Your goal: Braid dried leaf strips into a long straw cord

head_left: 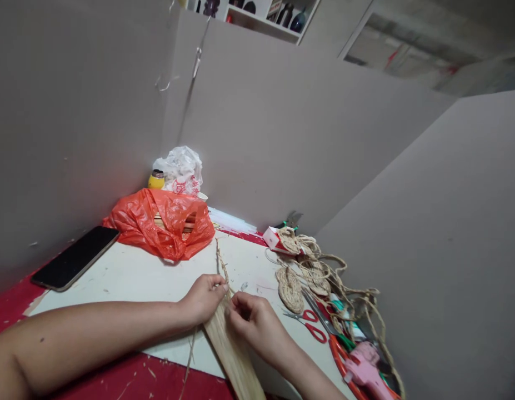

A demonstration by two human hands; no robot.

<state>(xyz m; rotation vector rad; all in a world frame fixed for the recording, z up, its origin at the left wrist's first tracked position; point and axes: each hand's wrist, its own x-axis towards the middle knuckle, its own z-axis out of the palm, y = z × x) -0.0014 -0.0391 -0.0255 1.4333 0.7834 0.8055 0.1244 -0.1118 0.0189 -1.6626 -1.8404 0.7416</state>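
My left hand (204, 299) is closed, pinching a pale bundle of plant fibre (232, 355) where it narrows. Beyond my fingers the fibre runs on as a thin, twisted cord (221, 258) lying over the white board (157, 278). Close on the right, my right hand (255, 321) has its thumb and forefinger pinched at the edge of the same bundle. The wide, flat end hangs down toward me over the board's near edge. A loose thin strand (191, 350) dangles below my left wrist.
Left are a phone (78, 258) and a red plastic bag (157, 222). Right lie coiled woven soles (290, 289), red-handled scissors (309, 322), larger scissors (319, 311), tangled rope (371, 303) and a pink glue gun (363, 364). A white bag (182, 166) stands by the grey wall (261, 139).
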